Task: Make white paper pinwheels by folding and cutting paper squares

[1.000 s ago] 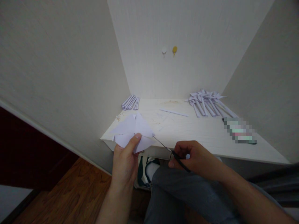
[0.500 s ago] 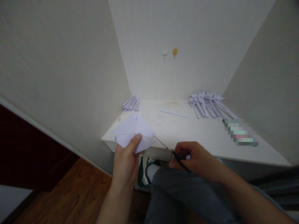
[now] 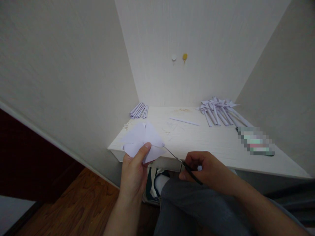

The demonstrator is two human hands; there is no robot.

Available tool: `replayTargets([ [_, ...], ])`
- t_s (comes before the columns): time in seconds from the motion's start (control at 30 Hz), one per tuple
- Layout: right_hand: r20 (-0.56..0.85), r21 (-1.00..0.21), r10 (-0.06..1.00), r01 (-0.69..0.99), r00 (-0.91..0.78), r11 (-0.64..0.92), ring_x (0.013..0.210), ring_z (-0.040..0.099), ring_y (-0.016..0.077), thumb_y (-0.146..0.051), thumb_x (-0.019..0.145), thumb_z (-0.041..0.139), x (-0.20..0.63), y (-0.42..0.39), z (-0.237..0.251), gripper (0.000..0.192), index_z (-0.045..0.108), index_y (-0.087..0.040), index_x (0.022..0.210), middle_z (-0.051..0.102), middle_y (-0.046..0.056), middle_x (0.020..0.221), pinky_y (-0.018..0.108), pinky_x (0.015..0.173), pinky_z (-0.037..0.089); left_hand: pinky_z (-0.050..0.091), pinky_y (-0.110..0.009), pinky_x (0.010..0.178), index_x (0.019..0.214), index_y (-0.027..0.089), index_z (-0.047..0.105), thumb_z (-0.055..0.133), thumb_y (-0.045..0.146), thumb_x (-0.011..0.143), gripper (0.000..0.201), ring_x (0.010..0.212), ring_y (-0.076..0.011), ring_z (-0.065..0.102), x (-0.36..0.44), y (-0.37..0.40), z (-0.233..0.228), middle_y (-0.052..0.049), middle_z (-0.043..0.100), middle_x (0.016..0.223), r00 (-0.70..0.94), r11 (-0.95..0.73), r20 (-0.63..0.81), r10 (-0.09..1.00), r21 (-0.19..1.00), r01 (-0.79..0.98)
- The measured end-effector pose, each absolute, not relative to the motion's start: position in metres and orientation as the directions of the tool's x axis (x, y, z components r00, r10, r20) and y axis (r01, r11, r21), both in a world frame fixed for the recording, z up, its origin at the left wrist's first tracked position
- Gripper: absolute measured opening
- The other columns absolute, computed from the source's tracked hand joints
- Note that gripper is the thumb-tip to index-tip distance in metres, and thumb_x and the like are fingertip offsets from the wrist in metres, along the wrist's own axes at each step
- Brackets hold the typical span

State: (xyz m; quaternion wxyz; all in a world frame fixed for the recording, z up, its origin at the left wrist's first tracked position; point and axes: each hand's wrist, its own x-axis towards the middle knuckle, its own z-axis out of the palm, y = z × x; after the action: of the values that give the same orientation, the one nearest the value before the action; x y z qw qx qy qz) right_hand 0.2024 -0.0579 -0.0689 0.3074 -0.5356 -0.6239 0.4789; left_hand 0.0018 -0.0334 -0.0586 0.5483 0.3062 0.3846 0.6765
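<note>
A square of white paper [image 3: 154,136] with slits running in from its corners is pinched in my left hand [image 3: 135,167], the thumb lying on top near the middle. My right hand [image 3: 204,167] grips black-handled scissors [image 3: 188,169], fingers curled round the handles. The thin blades point up and left, and their tip is at the paper's right corner. Whether the blades are apart cannot be made out. My fingers beneath the paper are mostly hidden.
On the white shelf [image 3: 211,144] lie a bundle of rolled paper sticks [image 3: 139,110], one thin paper stick [image 3: 184,121], several paper pinwheels [image 3: 218,106] and a pixelated phone-like object [image 3: 254,141]. Two hooks, white [image 3: 174,57] and yellow [image 3: 185,57], are on the back wall.
The whole view has shifted slightly, with everything a little lower and to the right. Both hands keep their hold, and the scissor tip stays at the paper's right corner.
</note>
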Motion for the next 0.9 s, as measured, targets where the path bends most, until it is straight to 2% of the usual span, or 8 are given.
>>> replayTargets([
  [0.2,-0.137,-0.928,0.963,0.371,-0.233,-0.042,0.058,0.045,0.0112,-0.038,0.069,0.081,0.2022,-0.0582,-0.0690,0.030,0.059,-0.018,0.067,0.054,-0.005,0.059,0.023,0.052,0.032,0.054,-0.021,0.058,0.122,0.022,0.069,0.084,0.025,0.071,0.053,0.078,-0.0160,0.070,0.0022,-0.0336,-0.0600,-0.004,0.077,0.104,-0.222,-0.106,-0.015,0.975,0.847,-0.521],
  [0.43,-0.123,-0.925,0.966,0.379,-0.229,-0.028,0.056,0.041,0.0105,-0.038,0.067,0.081,0.2010,-0.0602,-0.0664,0.032,0.055,-0.019,0.063,0.050,-0.006,0.057,0.023,0.050,0.029,0.058,-0.025,0.068,0.126,0.025,0.068,0.083,0.023,0.073,0.056,0.082,-0.0171,0.072,0.0038,-0.0348,-0.0608,-0.004,0.077,0.110,-0.223,-0.112,-0.020,0.975,0.819,-0.563],
  [0.57,-0.129,-0.924,0.967,0.381,-0.218,-0.037,0.055,0.040,0.0105,-0.038,0.068,0.079,0.2008,-0.0603,-0.0673,0.032,0.054,-0.019,0.063,0.049,-0.006,0.055,0.023,0.050,0.028,0.059,-0.028,0.073,0.128,0.025,0.066,0.083,0.025,0.073,0.057,0.092,-0.0207,0.073,0.0025,-0.0355,-0.0611,-0.005,0.076,0.114,-0.215,-0.098,-0.031,0.976,0.820,-0.564],
  [0.73,-0.132,-0.912,0.967,0.408,-0.217,-0.033,0.055,0.040,0.0109,-0.038,0.069,0.078,0.2010,-0.0597,-0.0691,0.030,0.054,-0.020,0.064,0.049,-0.006,0.056,0.024,0.050,0.028,0.060,-0.033,0.083,0.125,0.022,0.068,0.083,0.024,0.074,0.053,0.104,-0.0251,0.072,0.0028,-0.0363,-0.0611,-0.007,0.077,0.114,-0.214,-0.103,-0.027,0.976,0.812,-0.574],
  [0.9,-0.122,-0.902,0.967,0.431,-0.222,-0.015,0.055,0.039,0.0106,-0.036,0.071,0.076,0.2029,-0.0586,-0.0713,0.030,0.052,-0.020,0.062,0.049,-0.006,0.055,0.024,0.050,0.028,0.058,-0.036,0.091,0.118,0.020,0.071,0.084,0.024,0.072,0.048,0.102,-0.0237,0.072,0.0041,-0.0332,-0.0579,-0.007,0.077,0.112,-0.231,-0.108,-0.029,0.973,0.822,-0.560],
])
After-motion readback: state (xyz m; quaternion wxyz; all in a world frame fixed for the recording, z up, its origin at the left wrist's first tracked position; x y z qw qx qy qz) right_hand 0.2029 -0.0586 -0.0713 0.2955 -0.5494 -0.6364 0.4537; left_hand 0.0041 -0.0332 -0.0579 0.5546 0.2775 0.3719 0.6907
